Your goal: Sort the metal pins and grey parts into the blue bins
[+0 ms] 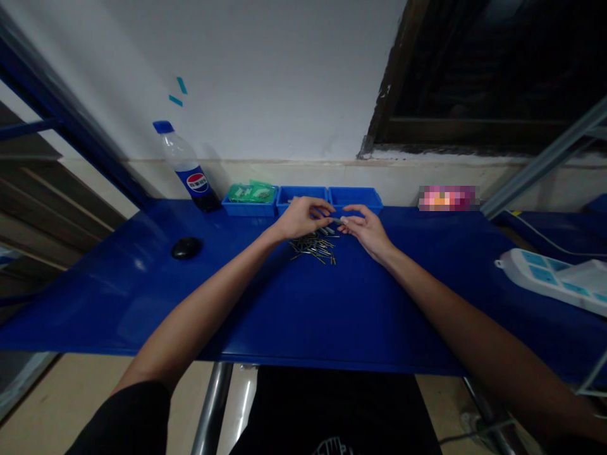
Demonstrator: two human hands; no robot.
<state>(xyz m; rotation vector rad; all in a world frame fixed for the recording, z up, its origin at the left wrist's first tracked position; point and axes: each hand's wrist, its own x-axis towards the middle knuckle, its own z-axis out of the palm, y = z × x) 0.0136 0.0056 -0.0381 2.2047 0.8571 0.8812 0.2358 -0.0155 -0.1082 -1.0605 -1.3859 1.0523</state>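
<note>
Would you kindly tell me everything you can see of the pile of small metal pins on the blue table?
The pile of small metal pins is a loose heap of thin, short rods, greyish with some brassy glints, lying flat and crisscrossed on the blue table. It sits just below the left hand and right hand, in front of the blue bins. Finer details are too small to tell.

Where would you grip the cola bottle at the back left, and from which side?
Probably the clear upper body of the cola bottle, above the label, coming from the front right. It appears to lean back toward the wall, so nothing can come from behind, and the green-filled bin sits close on its right at base level. Both the left hand and the right hand are busy with a small pin.
</note>
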